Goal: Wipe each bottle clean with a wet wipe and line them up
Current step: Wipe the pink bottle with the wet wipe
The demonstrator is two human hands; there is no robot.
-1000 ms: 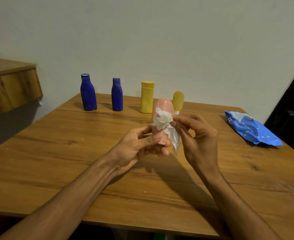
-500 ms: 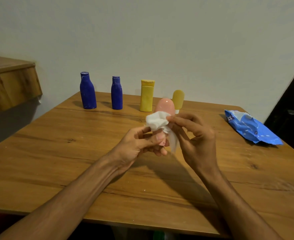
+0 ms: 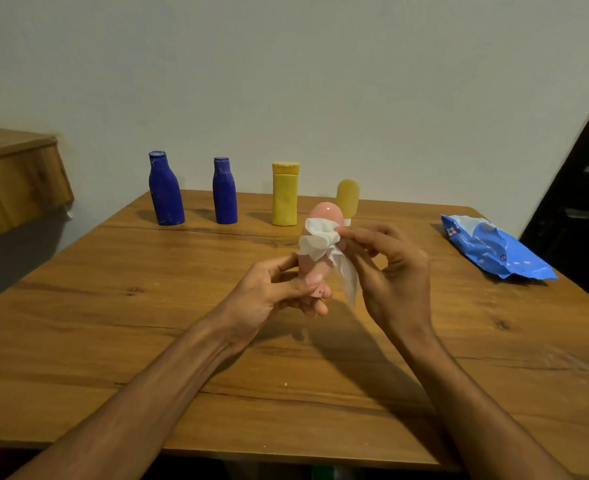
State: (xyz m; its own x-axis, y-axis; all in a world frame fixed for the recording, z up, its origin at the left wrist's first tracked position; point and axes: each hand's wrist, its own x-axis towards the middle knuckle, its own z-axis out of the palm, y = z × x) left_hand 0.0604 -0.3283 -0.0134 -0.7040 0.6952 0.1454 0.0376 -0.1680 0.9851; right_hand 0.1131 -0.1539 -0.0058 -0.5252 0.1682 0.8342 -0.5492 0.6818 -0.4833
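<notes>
The left hand point(image 3: 279, 292) grips the pink bottle point(image 3: 324, 214) by its lower end, upright above the wooden table point(image 3: 147, 306). The right hand point(image 3: 398, 271) pinches a white wet wipe point(image 3: 315, 239) against its upper body. Behind stand two blue bottles point(image 3: 166, 192) and two yellow bottles point(image 3: 285, 195), probably in one row.

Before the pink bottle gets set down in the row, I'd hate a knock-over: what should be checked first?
1. Left hand grips pink bottle at its lower end: ok.
2. Right hand pinches wet wipe against the bottle: ok.
3. Bottle wiped all round: cannot tell, fingers hide part.
4. Tall blue bottle, shorter blue bottle, yellow bottle, small yellow bottle upright: ok.
5. Bare table between small yellow bottle and wipe pack: ok.
</notes>
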